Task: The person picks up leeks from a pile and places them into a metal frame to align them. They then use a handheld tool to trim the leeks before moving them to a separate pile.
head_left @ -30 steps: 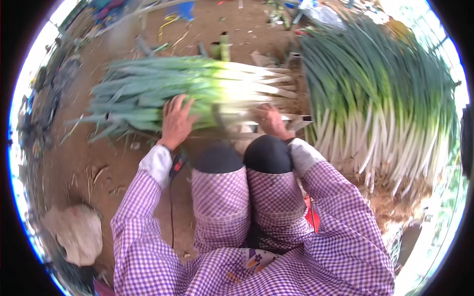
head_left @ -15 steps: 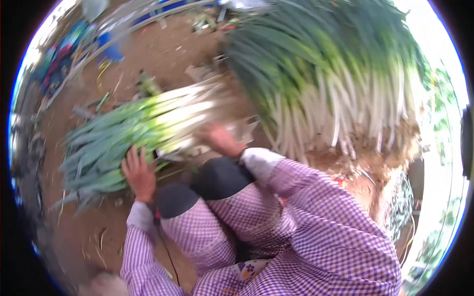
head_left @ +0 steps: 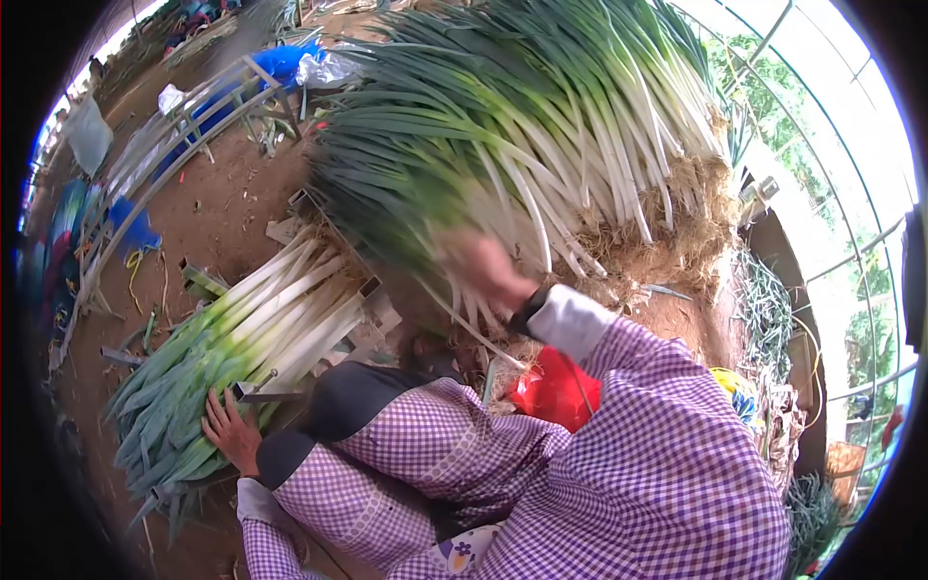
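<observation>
While the left hand stays spread flat, fingers wide, on the green tops of the laid-out bundle of scallions at 8 o'clock, the right hand has left that bundle and gone up to just above the centre. A second ago both hands pressed on the bundle, which lay crosswise in front of the knees; since then the head has swung right, so the bundle now slants off towards 9 o'clock. Nearest the camera, at 5 o'clock, the checked purple sleeve fills the lower view, and the dark knee pads sit between the two arms. A red bag lies just beside the right forearm, towards 6 o'clock. The right hand is blurred among the white stalks at the foot of the big heap of scallions, which rises from the centre to 12 and 1 o'clock with its earthy roots turned towards the person; I cannot tell whether its fingers are closed on a stalk or only touching. As I judge it, the work has turned from pressing the bundle to the heap, with one hand left steadying what is already laid. Farther off, at 10 and 11 o'clock, blue plastic and a metal frame stand on bare earth.
</observation>
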Available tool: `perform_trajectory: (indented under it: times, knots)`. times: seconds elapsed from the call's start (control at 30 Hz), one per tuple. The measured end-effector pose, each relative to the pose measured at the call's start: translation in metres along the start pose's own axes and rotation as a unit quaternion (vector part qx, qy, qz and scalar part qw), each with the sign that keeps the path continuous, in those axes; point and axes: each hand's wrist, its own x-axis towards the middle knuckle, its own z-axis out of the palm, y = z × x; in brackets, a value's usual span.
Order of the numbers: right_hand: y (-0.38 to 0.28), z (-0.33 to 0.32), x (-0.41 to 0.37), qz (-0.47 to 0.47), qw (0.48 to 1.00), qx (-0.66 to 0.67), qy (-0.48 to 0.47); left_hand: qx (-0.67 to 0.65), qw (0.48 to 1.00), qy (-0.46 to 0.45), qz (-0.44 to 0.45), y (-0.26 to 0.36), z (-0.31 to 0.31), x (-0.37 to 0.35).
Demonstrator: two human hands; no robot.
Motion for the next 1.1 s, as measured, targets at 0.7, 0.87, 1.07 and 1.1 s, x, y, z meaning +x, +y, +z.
perform_trajectory:
  times: [0.7,0.87,1.07,1.1]
  knots:
    - [0.167,-0.154,0.009,0.302,0.877,-0.374,-0.020,0.048,0.998,-0.028,-0.001,-0.007,0.006,0.001]
    - [0.123,-0.174,0.023,0.264,0.902,-0.325,-0.102,0.035,0.999,0.013,0.013,-0.012,0.018,0.000]
    - [0.066,-0.167,-0.005,0.301,0.940,0.027,-0.159,0.015,1.000,0.007,0.006,-0.007,0.009,-0.001]
    - [0.043,-0.154,-0.004,0.397,0.892,0.178,-0.126,0.013,1.000,0.012,0.007,-0.007,0.011,-0.001]
